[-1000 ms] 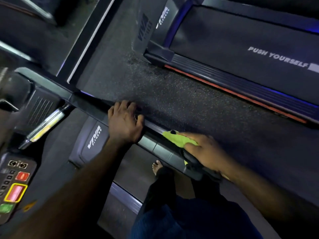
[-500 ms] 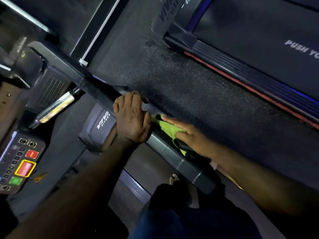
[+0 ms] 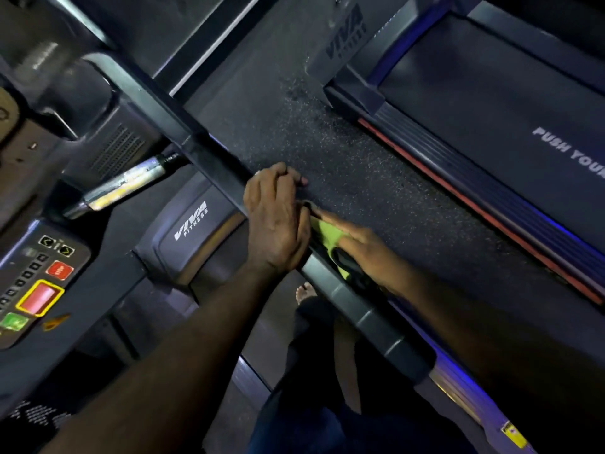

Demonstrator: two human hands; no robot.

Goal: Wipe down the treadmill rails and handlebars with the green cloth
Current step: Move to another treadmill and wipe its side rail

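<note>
Right now the handrail (image 3: 209, 162) runs diagonally from upper left to lower right, the left hand (image 3: 276, 221) gripping it just up-rail of the right hand (image 3: 360, 247), which presses the green cloth (image 3: 325, 232) flat against it.

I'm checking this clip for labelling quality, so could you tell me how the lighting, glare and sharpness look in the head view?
Head view: dim overall, with blue light along the neighbouring treadmill; glare on the metal grip left of the handrail; wide-angle bending of straight rails; the left hand, right hand and green cloth are soft but readable; top left is blurred.
</note>
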